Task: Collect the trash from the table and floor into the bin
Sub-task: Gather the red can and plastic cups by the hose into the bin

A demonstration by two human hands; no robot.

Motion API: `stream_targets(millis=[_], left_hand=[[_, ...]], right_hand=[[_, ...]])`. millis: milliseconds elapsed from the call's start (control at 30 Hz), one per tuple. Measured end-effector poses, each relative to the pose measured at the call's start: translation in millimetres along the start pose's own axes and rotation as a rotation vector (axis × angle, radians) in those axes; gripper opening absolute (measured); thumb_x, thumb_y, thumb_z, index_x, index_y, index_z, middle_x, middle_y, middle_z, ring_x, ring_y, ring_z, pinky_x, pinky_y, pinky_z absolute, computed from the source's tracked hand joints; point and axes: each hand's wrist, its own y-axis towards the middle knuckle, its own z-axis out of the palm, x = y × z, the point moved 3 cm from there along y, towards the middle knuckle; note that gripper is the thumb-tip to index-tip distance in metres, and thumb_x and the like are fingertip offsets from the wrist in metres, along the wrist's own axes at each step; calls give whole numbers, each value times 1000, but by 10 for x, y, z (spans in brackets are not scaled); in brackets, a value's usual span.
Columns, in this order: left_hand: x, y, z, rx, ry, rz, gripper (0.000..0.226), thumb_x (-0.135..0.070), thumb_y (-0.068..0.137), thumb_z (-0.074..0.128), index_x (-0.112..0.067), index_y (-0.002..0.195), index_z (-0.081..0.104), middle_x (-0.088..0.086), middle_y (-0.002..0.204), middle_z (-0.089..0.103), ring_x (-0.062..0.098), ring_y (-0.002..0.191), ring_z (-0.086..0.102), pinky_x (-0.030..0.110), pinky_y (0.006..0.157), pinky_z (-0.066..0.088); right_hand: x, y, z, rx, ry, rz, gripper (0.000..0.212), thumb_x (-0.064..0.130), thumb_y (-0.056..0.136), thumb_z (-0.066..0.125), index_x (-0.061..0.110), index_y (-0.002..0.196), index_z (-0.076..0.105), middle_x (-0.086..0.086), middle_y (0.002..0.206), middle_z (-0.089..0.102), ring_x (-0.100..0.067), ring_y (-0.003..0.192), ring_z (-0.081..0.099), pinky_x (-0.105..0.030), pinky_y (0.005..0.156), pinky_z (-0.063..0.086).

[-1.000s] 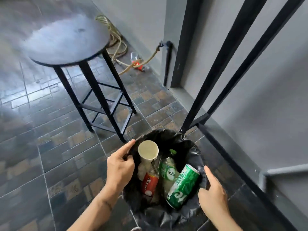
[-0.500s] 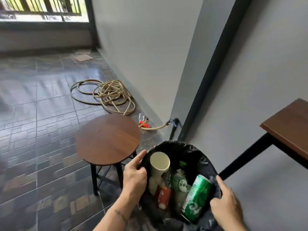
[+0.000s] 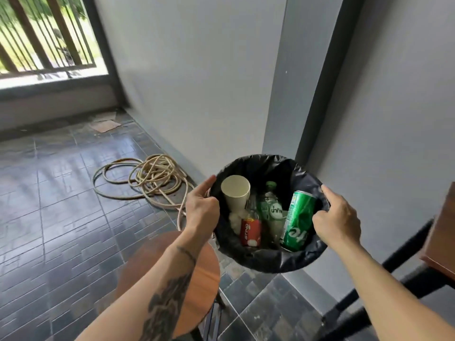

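Observation:
A round bin lined with a black bag (image 3: 267,166) is held up in the air in front of me, well above the floor. My left hand (image 3: 200,209) grips its left rim and my right hand (image 3: 336,219) grips its right rim. Inside lie a pale paper cup (image 3: 236,193), a red Sting bottle (image 3: 250,232), a clear bottle with a green label (image 3: 272,210) and a dented green can (image 3: 296,221). Some white crumpled paper (image 3: 235,219) sits under the cup.
A round wooden stool (image 3: 204,286) stands below my left forearm. A coiled hose (image 3: 147,177) lies on the dark tiled floor by the grey wall. A brown table's corner (image 3: 440,237) with black legs juts in at the right. Flat cardboard (image 3: 104,125) lies near the barred window.
The bin has risen from the floor with both hands on its rim, and my view has lifted from the tiles toward the wall and window. The trash inside has stayed in place.

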Motion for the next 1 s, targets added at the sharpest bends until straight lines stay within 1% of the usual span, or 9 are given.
stream_targets(millis=[100,267,367,467,533,600,733,867,1000], left_hand=[[-380,290,-218,-1,-27,30,79,21,76,34,-13,143,58,3,133,67,-6,80,71,29,84,61],[-882,901,-948,-35,-21,93,71,21,83,37,-9,145,55,-1,125,66,-16,65,66,7,63,53],[-984,1355,-1643,-39,-41,98,74,21,82,37,-11,146,55,4,136,65,-6,81,68,15,71,58],[-1075,1825,-2396,-2,-44,85,74,21,83,36,-14,146,54,2,134,65,-1,78,72,32,84,62],[-1178,2088,-2851,6,-16,82,75,18,82,36,-16,147,55,1,135,65,6,95,73,32,88,61],[-1259,2311,-3244,-4,27,82,76,16,81,36,-19,146,56,-1,136,65,10,110,68,21,81,60],[-1284,2730,-3828,-21,109,108,70,13,84,37,-20,142,59,-4,131,66,-13,83,66,2,59,46],[-1072,3142,-4244,6,187,100,73,10,79,38,-20,142,60,-3,139,63,9,120,63,9,80,49],[-854,3462,-4478,71,256,12,78,12,84,38,-31,148,51,-6,143,57,14,101,67,20,60,56]], right_hand=[[537,207,61,-38,16,-55,71,1,81,50,29,147,45,-5,147,51,-37,127,49,-43,100,41],[1548,256,562,-138,87,-130,70,1,81,49,27,146,47,-3,147,52,-33,131,49,-41,104,41],[2144,87,1125,-196,97,-131,69,1,81,48,26,145,49,-5,144,55,-33,129,51,-40,104,42],[2697,-173,1766,-218,92,-91,67,0,81,48,24,144,51,-4,143,56,-34,127,53,-42,103,43],[3038,-335,2133,-215,98,-47,68,-1,81,48,24,144,50,-4,144,55,-33,128,52,-42,104,42],[3332,-496,2462,-188,98,-3,69,-2,81,48,24,145,49,-3,146,53,-33,128,51,-40,103,42],[3786,-751,3016,-153,96,69,70,0,81,48,26,147,46,-1,148,51,-31,132,49,-39,104,42],[3997,-858,3555,-107,81,122,71,0,81,48,27,147,45,-1,147,52,-31,130,50,-42,102,44],[4027,-840,4020,-56,84,181,72,1,81,49,29,148,44,-1,147,52,-32,130,50,-42,102,44]])
